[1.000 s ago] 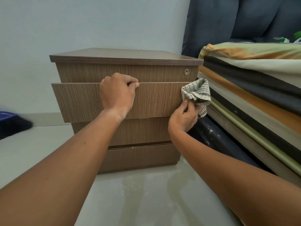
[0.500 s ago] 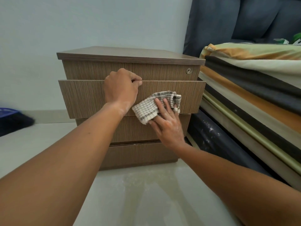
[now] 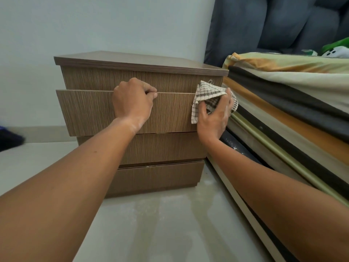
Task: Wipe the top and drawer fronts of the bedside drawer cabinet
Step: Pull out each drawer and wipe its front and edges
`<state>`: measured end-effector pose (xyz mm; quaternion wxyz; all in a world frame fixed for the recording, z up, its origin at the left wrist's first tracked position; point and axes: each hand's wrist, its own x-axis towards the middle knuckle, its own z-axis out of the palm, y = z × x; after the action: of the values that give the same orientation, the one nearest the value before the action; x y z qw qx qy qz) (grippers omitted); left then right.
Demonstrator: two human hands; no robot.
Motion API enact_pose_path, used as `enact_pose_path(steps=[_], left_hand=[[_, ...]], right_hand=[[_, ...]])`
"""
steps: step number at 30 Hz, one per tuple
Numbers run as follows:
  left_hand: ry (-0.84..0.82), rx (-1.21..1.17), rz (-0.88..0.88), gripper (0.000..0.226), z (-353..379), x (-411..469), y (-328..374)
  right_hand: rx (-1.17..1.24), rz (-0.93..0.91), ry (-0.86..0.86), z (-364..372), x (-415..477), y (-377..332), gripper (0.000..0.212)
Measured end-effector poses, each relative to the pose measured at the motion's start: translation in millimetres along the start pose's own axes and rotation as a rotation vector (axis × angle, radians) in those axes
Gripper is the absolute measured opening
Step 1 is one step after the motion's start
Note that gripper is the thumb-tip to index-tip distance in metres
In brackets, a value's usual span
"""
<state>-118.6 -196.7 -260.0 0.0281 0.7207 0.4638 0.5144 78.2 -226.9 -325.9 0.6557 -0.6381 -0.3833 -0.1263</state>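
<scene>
- bedside drawer cabinet (image 3: 98, 80) stands on the pale floor (image 3: 151, 224), right side just beside the mattress stack (image 3: 283, 114). 4 fronts show; the 2nd drawer front (image 3: 90, 112) sits pulled out proud of the rest.
- left hand (image 3: 132, 103) is clenched over the top edge of that 2nd front, fingers hooked behind it, holding it out.
- right hand (image 3: 213, 118) grips a checked cloth (image 3: 207, 95), bunched, pressed at the front's right end; the cloth's top laps up onto the top drawer front (image 3: 113, 79) near the lock (image 3: 210, 80), which it partly hides.
- risk 1: drawer slides in under wiping pressure w/ left fingers behind the edge, so a pinch btwn the 2 fronts. cause: pushing hard w/ right hand while left grip relaxes.
- risk 2: cloth snags on the lock or slips into the gap btwn cabinet and mattress; it's loosely bunched, w/ a tail hanging free at the left.
- risk 3: patch under the left hand gets skipped unless that hand shifts.
- risk 4: pulling the drawer far out could tip the cabinet fwd; can't tell how loaded it is.
- judgement: 2 lower fronts prob. not wiped yet; top surface (image 3: 132, 60), can't tell.
</scene>
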Motion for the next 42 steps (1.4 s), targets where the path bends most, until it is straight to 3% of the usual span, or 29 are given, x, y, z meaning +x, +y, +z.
enact_pose_path(steps=[3, 8, 16, 19, 23, 26, 30, 33, 35, 37, 39, 42], left_hand=[[0.007, 0.002, 0.013, 0.017, 1, -1, -1], [0.010, -0.003, 0.019, 0.017, 1, -2, -4], [-0.041, 0.013, 0.017, 0.016, -3, -2, -4], [-0.089, 0.010, 0.025, 0.018, -8, -1, -5], [-0.169, 0.020, 0.067, 0.023, -15, 0, -8], [-0.222, 0.048, 0.124, 0.027, -16, 3, -14], [-0.294, 0.039, 0.184, 0.031, -26, 5, -21], [-0.140, 0.039, 0.189, 0.032, -42, 5, -46], [0.055, 0.081, 0.109, 0.033, -62, 6, -72], [0.176, 0.017, -0.076, 0.038, -86, 7, -99], [0.156, -0.123, -0.312, 0.041, -104, 8, -126], [-0.006, -0.541, -0.525, 0.017, -114, 6, -151]], right_hand=[[-0.071, -0.040, -0.070, -1, -6, -2, 0.067], [0.007, -0.135, -0.250, -10, -21, 1, 0.066], [0.062, 0.020, 0.003, 9, -12, -23, 0.050], [0.014, 0.020, 0.089, 16, -9, -14, 0.055], [-0.202, 0.009, 0.023, 20, -7, -2, 0.059], [-0.354, -0.079, -0.036, 24, -12, -3, 0.049], [-0.511, -0.431, -0.111, 36, -21, -24, 0.037], [-0.562, -0.625, -0.143, 52, -28, -49, 0.036], [-0.568, -0.701, -0.169, 66, -37, -67, 0.035], [-0.562, -0.763, -0.185, 83, -52, -87, 0.034], [-0.534, -0.807, -0.197, 103, -70, -107, 0.032], [-0.476, -0.829, -0.230, 134, -102, -135, 0.030]])
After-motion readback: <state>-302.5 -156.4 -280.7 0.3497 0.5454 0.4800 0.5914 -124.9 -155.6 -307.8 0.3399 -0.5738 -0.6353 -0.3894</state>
